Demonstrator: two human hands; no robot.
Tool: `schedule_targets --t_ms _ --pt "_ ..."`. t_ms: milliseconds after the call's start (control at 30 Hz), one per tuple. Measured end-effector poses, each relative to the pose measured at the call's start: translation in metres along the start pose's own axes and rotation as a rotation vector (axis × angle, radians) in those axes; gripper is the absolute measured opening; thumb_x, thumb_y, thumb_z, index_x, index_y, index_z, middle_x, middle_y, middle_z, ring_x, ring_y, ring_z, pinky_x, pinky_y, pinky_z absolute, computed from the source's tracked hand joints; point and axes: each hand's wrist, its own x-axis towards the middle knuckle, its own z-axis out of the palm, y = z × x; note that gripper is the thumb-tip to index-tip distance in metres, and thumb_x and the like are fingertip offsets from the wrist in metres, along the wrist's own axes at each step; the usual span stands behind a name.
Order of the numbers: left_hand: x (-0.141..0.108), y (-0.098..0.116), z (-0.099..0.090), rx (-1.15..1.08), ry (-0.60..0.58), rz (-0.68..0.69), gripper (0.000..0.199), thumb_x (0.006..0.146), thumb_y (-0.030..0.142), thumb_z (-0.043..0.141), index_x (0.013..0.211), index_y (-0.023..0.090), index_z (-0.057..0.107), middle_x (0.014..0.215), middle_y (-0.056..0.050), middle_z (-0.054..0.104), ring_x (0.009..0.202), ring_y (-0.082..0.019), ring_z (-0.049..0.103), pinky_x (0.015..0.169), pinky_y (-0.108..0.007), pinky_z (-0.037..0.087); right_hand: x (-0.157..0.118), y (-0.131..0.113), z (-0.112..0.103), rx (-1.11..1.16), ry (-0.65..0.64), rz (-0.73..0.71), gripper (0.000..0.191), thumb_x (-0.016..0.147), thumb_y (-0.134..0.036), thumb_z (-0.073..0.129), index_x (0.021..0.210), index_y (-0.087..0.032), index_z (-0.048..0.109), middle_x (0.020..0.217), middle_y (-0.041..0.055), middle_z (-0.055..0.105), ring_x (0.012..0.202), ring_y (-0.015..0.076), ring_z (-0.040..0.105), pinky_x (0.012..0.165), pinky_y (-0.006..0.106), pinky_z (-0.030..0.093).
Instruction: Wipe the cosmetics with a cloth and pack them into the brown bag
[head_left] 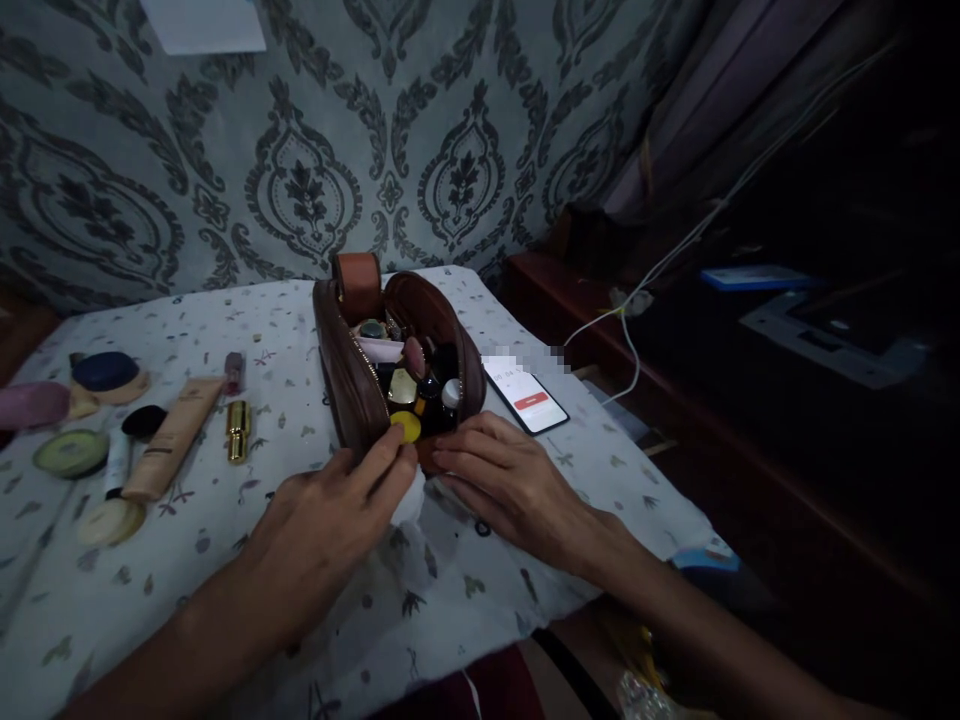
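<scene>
A brown zip toiletry bag (345, 390) stands unzipped, its near end between my two hands. My left hand (341, 500) has its fingers bent together over the bag's near left rim, the fingertips against a round yellow lid (406, 426). Below those fingers a white piece (409, 500) shows; what it is I cannot make out. My right hand (510, 480) is closed on the near right edge of the bag, thumb hidden under the fingers. Inside lie a bottle with a white cap (451, 394), a gold-toned item (403, 386), a pink oval item (414, 358) and several dark containers.
On the left of the patterned cloth (285, 345) lie a beige tube (176, 435), a gold lipstick tube (238, 432), a dark blue round compact (105, 371), and several other cosmetics. A lit phone (529, 395) lies right of the bag. White cables (675, 255) hang beyond.
</scene>
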Motion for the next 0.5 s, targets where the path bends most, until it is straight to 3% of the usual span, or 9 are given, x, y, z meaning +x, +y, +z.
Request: schedule_targets --t_ms 100,200,300,500 --pt "0.007 -0.002 -0.007 0.008 0.025 -0.029 0.083 0.072 0.009 0.055 0.149 0.031 0.032 0.158 -0.010 0.036 0.099 -0.026 0.066 0.055 -0.026 0.054 -0.001 0.001 0.002 0.023 0.029 -0.016 0.020 0.097 -0.014 0.050 0.107 -0.016 0.067 0.105 0.0100 0.073 0.096 0.0191 0.064 0.083 0.037 0.058" --pt "0.011 -0.006 -0.011 0.040 0.054 -0.035 0.078 0.072 0.006 0.052 0.146 0.028 0.038 0.150 -0.011 0.045 0.103 -0.028 0.065 0.056 -0.027 0.054 -0.001 0.000 0.004 0.034 0.068 -0.033 0.020 0.095 -0.011 0.052 0.108 -0.015 0.067 0.106 0.0106 0.073 0.098 0.0197 0.064 0.081 0.035 0.059" --pt "0.009 -0.010 -0.008 0.083 0.110 -0.021 0.070 0.074 0.004 0.047 0.140 0.026 0.044 0.142 -0.011 0.051 0.102 -0.027 0.065 0.057 -0.028 0.054 -0.003 0.002 0.007 0.038 0.098 -0.041 0.021 0.093 -0.009 0.054 0.110 -0.014 0.066 0.108 0.0115 0.073 0.101 0.0205 0.064 0.081 0.035 0.060" --pt "0.002 -0.018 0.000 0.050 0.187 0.060 0.066 0.083 0.004 0.039 0.146 0.026 0.039 0.145 -0.012 0.051 0.111 -0.028 0.064 0.070 -0.033 0.060 -0.010 0.009 0.015 0.052 0.164 -0.079 0.024 0.090 -0.007 0.057 0.113 -0.014 0.064 0.106 0.0120 0.072 0.101 0.0213 0.065 0.083 0.039 0.060"
